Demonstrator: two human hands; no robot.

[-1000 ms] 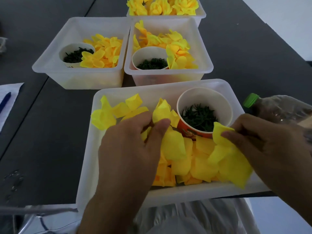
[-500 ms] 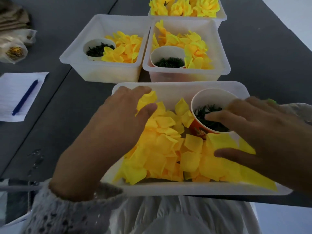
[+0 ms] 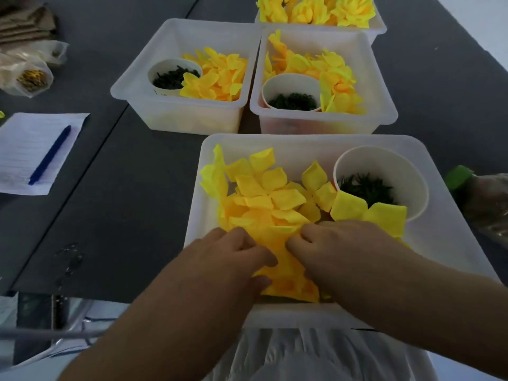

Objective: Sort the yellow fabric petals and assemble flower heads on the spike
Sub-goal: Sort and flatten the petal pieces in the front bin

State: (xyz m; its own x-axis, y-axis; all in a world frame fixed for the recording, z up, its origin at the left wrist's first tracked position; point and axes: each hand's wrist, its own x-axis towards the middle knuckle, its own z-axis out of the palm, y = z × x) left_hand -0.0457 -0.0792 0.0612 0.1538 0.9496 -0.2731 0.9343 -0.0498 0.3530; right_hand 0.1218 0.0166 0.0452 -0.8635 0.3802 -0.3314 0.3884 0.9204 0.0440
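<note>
— What's the setting?
— A dark grey table (image 3: 143, 171), seamed where two tops meet, a pale floor (image 3: 483, 20) beyond its far right edge.
— And the light?
— Dim and flat, no hard shadows; metal chair tubing (image 3: 41, 332) at lower left.

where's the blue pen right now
In the head view the pen lies at the far left on a lined sheet of paper, on the dark table, left of the bins.
</note>
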